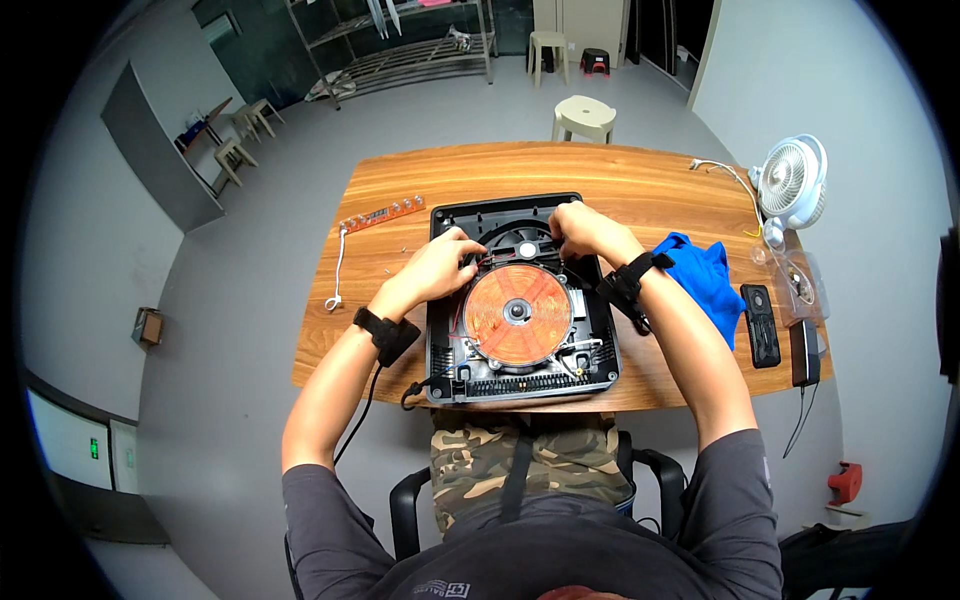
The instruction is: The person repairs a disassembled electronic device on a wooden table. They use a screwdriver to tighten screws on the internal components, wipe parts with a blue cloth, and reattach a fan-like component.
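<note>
Induction-cooker housing [460, 215], black and opened up, sits on the wood-grain worktop [380, 180], directly beneath the fingers of both hands. Within its shallow shell, just nearer the body than the fingers, lies a round copper coil [500, 328] with a dark hub at its centre. Between the two sets of fingers is a black cooling fan [520, 236], crossed by a dark bar bearing a pale round disc. Thin red wires run close by the left fingers.

The left hand [432, 268] reaches in from the side, thumb and forefinger bent at the lower left of the fan; whether they pinch a wire, I cannot tell. The right hand [592, 234] curls down at the fan's right edge, its fingertips partly hidden, so its grip cannot be told either.

Well to the right of the right fingers, a clear plastic tray [822, 300] holds a coiled pale cable. Nearer those fingers are a crumpled blue cloth [700, 285] and, past it, a black handheld device [760, 325]. Beyond the left fingers, toward the far left, lies an orange control-board strip [385, 214] with a white cable [338, 270] hanging from its end.
</note>
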A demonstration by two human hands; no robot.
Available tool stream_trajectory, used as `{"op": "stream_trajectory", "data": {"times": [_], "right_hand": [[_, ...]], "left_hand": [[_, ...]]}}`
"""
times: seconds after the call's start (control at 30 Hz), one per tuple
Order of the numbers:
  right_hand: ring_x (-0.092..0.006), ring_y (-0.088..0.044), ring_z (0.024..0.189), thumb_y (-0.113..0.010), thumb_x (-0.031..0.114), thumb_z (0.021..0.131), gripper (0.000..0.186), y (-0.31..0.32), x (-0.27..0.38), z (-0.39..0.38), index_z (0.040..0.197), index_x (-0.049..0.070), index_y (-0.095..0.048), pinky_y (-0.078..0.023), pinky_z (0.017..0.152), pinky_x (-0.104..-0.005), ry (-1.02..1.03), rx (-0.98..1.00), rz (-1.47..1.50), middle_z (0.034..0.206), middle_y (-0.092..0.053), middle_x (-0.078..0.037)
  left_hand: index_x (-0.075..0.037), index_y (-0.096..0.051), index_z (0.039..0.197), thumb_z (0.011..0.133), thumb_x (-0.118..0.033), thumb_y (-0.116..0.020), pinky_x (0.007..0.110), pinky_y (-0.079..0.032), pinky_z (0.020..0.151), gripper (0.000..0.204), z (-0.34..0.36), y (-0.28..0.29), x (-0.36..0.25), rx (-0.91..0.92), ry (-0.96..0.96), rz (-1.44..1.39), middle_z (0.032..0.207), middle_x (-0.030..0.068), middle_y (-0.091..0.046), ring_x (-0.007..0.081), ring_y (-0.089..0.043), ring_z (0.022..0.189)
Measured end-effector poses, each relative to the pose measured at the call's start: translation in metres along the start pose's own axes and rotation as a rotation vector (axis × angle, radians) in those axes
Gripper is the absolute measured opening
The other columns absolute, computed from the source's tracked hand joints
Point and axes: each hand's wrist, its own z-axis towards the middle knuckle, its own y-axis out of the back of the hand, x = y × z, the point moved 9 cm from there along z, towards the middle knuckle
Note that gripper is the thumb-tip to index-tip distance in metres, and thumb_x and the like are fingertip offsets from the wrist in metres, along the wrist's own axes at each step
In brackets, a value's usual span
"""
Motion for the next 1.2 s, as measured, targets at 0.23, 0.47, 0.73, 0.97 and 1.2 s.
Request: {"op": "stream_trajectory", "data": {"times": [0.23, 0.47, 0.73, 0.97, 1.2], "right_hand": [[-0.0264, -0.075, 0.078, -0.083, -0.001, 0.068, 0.031, 0.003, 0.005, -0.003, 0.097, -0.001, -0.070, -0.059, 0.065, -0.0367, 0.044, -0.072, -0.066, 0.088, -0.074, -0.016], [-0.0268, -0.075, 0.074, -0.082, -0.003, 0.068, 0.031, 0.001, 0.004, 0.000, 0.096, -0.002, -0.070, -0.060, 0.063, -0.0374, 0.023, -0.050, -0.005, 0.086, -0.074, -0.017], [-0.0319, -0.074, 0.092, -0.085, 0.000, 0.067, 0.034, -0.002, -0.001, 0.004, 0.097, 0.001, -0.071, -0.060, 0.074, -0.0391, 0.009, -0.046, -0.061, 0.095, -0.074, -0.018], [-0.0293, -0.076, 0.079, -0.082, -0.004, 0.068, 0.029, -0.004, 0.000, 0.003, 0.095, -0.002, -0.069, -0.061, 0.066, -0.0379, -0.017, -0.028, 0.063, 0.087, -0.074, -0.018], [-0.0277, -0.076, 0.073, -0.080, -0.005, 0.069, 0.027, -0.005, -0.004, 0.006, 0.093, -0.003, -0.068, -0.060, 0.062, -0.0372, -0.025, -0.007, 0.057, 0.082, -0.073, -0.018]], "left_hand": [[-0.007, -0.072, 0.123, 0.092, -0.017, -0.068, 0.041, -0.053, 0.093, 0.033, 0.004, -0.008, 0.001, 0.066, 0.025, 0.043, 0.117, 0.0152, -0.063, 0.0339, -0.064, 0.108], [-0.007, -0.068, 0.129, 0.091, -0.010, -0.067, 0.040, -0.055, 0.091, 0.038, -0.002, -0.004, 0.006, 0.045, 0.047, -0.068, 0.118, 0.0176, -0.066, 0.0305, -0.068, 0.107], [0.005, -0.064, 0.111, 0.089, -0.009, -0.068, 0.033, -0.058, 0.080, 0.027, -0.025, -0.001, 0.030, 0.078, 0.244, -0.233, 0.092, 0.0139, -0.076, 0.0200, -0.074, 0.087], [0.006, -0.062, 0.110, 0.082, -0.009, -0.067, 0.039, -0.059, 0.076, 0.032, -0.030, -0.007, 0.020, 0.125, 0.318, -0.108, 0.085, 0.0198, -0.075, 0.0289, -0.075, 0.083], [0.005, -0.061, 0.111, 0.076, -0.007, -0.074, 0.042, -0.057, 0.080, 0.039, -0.038, -0.011, 0.005, 0.063, 0.281, -0.045, 0.087, 0.0202, -0.073, 0.0364, -0.073, 0.086]]}}
